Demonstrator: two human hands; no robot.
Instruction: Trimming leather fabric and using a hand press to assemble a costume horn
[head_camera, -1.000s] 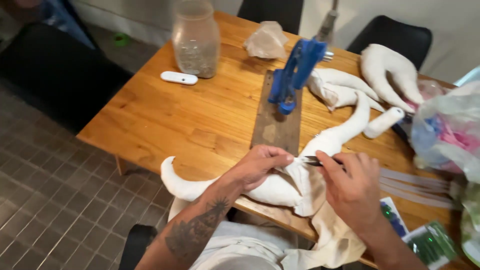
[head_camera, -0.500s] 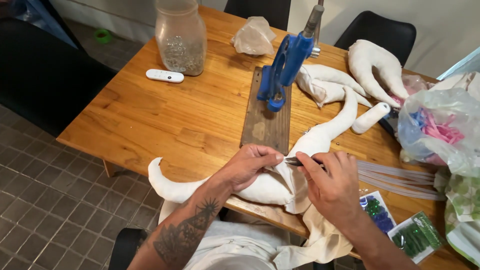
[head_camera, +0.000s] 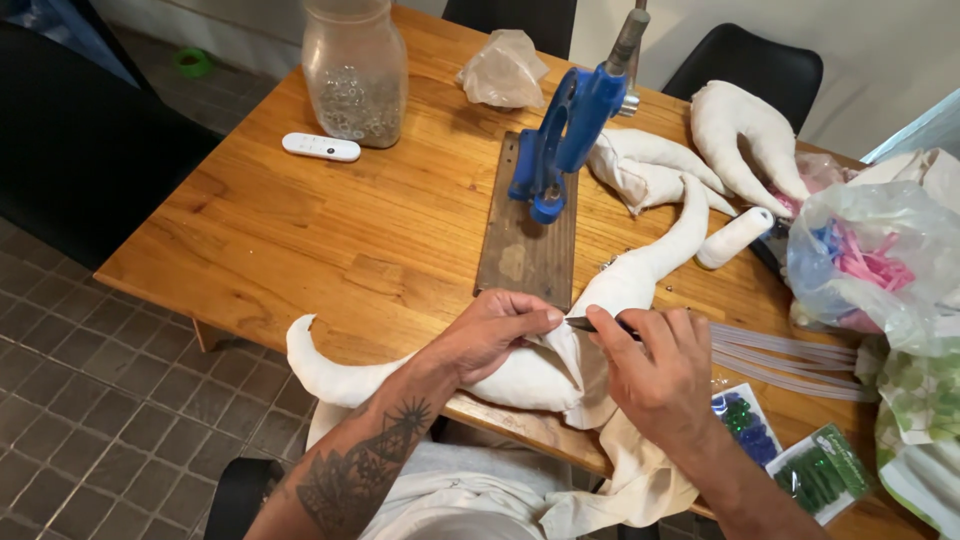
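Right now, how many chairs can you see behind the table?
2. One black chair sits behind the far edge near the crumpled plastic bag; another black chair is at the far right corner. Others may be hidden.

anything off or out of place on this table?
Nothing spilled or broken. One oddity: the long white stuffed shape overhangs the near edge of the wooden table, its curled tail past the rim. The left hand pinches its fabric; the right hand holds a thin dark tool there.

Single head view, steep downward, close over wooden table (head_camera: 300, 230).
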